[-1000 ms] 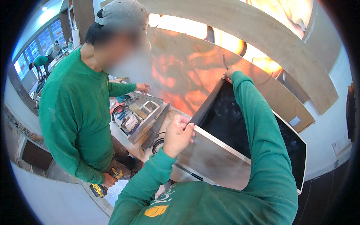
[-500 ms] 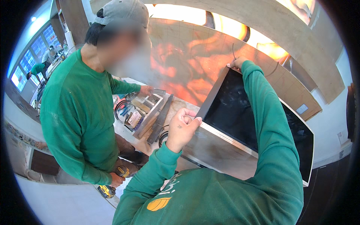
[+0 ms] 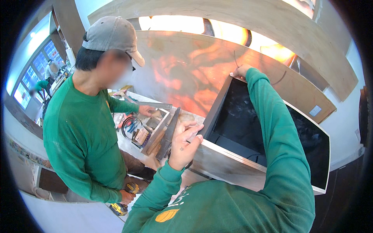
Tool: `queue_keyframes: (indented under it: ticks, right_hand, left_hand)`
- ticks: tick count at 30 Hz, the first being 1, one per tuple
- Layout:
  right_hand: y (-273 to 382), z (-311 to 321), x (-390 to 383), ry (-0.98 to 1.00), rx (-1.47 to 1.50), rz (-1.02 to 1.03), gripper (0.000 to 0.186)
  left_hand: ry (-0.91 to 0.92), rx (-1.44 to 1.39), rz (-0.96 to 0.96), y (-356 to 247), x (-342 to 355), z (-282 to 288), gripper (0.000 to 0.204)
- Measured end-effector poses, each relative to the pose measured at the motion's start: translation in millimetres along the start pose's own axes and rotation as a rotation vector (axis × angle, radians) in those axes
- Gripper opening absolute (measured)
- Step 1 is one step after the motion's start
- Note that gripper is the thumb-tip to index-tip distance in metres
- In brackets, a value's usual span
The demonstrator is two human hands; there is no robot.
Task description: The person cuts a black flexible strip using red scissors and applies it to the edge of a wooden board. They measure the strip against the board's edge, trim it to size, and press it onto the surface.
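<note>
A dark grey strip edges the black-faced box at its ten-o'clock end, long axis running seven to one o'clock. The left hand, thumb and index slightly apart, meets the lower end; the right hand, fingers bent, the upper. Neither grip's firmness can be told. At nine o'clock, a co-worker's hand.

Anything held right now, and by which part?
Right hand holds the dark strip by its far end. Left hand is at the near end; whether it grips cannot be told.
</note>
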State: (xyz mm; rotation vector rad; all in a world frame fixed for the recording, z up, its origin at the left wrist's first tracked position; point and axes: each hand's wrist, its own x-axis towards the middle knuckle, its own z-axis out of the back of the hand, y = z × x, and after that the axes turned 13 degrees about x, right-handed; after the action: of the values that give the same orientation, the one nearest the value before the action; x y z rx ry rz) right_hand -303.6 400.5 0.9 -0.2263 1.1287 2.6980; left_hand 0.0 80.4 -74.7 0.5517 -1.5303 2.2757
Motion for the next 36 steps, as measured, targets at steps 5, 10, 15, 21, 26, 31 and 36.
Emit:
queue_keyframes:
  ticks: [5,10,15,21,26,31,36]
  right_hand:
    - [-13.4,-1.2,5.8,-0.04,0.007,0.108,0.034]
    - [-22.3,-1.1,20.7,-0.056,0.018,0.11,0.035]
    - [-25.4,-9.7,33.0,-0.096,0.009,0.158,0.033]
    - [-40.1,-9.3,50.3,-0.124,0.054,0.176,0.03]
    - [-20.9,-17.5,22.1,-0.08,0.09,0.229,0.021]
    - [-23.7,-11.1,15.3,-0.077,0.131,0.2,0.024]
    - [-18.4,-11.9,8.6,-0.104,0.104,0.216,0.024]
  left_hand:
    - [0.046,0.261,-0.192,-9.0,9.0,3.6,0.032]
    - [0.055,0.365,-0.254,-12.8,14.2,2.3,0.027]
    - [0.039,0.472,-0.311,-19.8,20.1,4.9,0.025]
    - [0.077,0.343,-0.176,-25.1,16.5,-7.5,0.026]
    - [0.095,0.442,-0.246,-23.4,16.4,-3.0,0.029]
    - [0.116,0.506,-0.364,-25.0,23.6,-1.8,0.032]
    - [0.117,0.483,-0.33,-27.1,21.9,0.0,0.032]
